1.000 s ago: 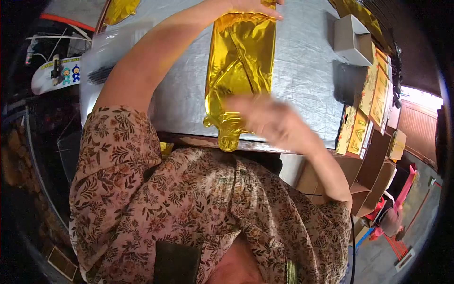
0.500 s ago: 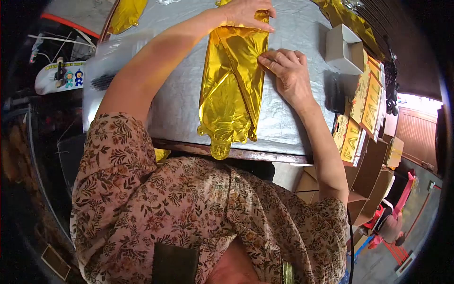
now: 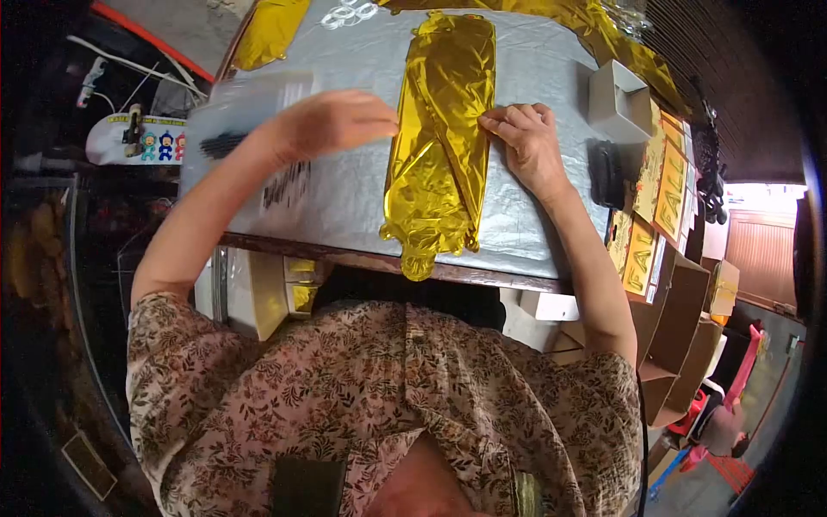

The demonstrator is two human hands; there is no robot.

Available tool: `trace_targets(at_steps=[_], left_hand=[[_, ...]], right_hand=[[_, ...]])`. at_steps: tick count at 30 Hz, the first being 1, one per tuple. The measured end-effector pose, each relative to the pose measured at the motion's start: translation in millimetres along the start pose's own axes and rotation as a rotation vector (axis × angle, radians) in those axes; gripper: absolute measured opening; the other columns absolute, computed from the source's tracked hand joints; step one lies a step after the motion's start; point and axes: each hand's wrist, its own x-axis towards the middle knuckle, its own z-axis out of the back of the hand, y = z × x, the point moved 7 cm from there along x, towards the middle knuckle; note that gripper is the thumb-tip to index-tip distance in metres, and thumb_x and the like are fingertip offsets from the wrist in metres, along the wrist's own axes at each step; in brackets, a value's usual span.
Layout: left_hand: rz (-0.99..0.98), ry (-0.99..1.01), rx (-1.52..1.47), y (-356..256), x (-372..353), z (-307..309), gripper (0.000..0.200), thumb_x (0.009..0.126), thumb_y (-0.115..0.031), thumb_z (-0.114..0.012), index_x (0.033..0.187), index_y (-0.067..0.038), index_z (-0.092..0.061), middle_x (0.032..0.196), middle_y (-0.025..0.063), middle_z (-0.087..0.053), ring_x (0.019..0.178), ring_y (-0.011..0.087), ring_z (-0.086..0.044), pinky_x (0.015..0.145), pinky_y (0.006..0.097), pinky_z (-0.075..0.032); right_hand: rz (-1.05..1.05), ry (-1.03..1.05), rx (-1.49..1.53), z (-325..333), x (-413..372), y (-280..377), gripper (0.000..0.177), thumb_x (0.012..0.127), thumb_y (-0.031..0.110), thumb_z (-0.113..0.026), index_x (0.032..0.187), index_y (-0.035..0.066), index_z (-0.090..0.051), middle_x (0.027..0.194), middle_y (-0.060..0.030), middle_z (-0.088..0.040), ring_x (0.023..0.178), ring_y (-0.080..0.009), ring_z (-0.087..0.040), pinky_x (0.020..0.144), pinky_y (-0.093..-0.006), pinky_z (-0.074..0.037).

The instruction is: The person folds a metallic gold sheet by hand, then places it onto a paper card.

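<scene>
A gold balloon is being pressed by the open right hand. Grip cannot be told for the blurred left hand.

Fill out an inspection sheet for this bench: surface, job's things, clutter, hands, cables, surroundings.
Surface: table covered in a silver-grey sheet.
Job's things: gold foil balloon lying flat, tail over the near edge.
Clutter: small open box, black object, yellow cards, printed clear bag, more gold foil.
Hands: right hand fingertips on balloon's right edge; left hand blurred, beside its left edge, holding nothing.
Cables: white cables off the table, left.
Surroundings: cardboard boxes at right.
</scene>
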Motion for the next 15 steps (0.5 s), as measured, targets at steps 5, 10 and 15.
trace_targets(at_steps=[5,10,15], left_hand=[[-0.068,-0.032,0.082,-20.7,26.3,-1.8,0.039,0.087,-0.011,-0.066,0.125,-0.005,-0.066,0.129,0.0102,-0.066,0.117,0.0282,-0.065,0.100,0.0386,-0.054],[-0.041,-0.060,-0.069,-14.3,50.1,-4.6,0.055,0.078,0.002,-0.066,0.133,-0.005,-0.063,0.137,0.0133,-0.063,0.124,0.0300,-0.061,0.107,0.0402,-0.050],[0.006,0.001,-0.127,-2.7,54.6,-26.3,0.071,0.080,0.002,-0.068,0.148,-0.008,-0.052,0.154,0.0115,-0.052,0.147,0.0318,-0.043,0.124,0.0498,-0.031]], right_hand=[[0.023,-0.009,-0.026,-2.0,-1.7,-1.6,0.025,0.087,0.003,-0.068,0.107,0.013,-0.078,0.107,0.0008,-0.073,0.100,-0.0205,-0.065,0.099,-0.0400,-0.041],[0.022,-0.014,-0.023,-1.3,-2.3,-1.9,0.026,0.085,0.002,-0.069,0.108,0.013,-0.078,0.107,0.0009,-0.073,0.100,-0.0209,-0.065,0.098,-0.0389,-0.041],[0.015,-0.013,-0.018,-3.7,-4.7,-5.0,0.038,0.082,-0.006,-0.062,0.111,0.013,-0.077,0.111,-0.0007,-0.072,0.103,-0.0231,-0.065,0.098,-0.0392,-0.042]])
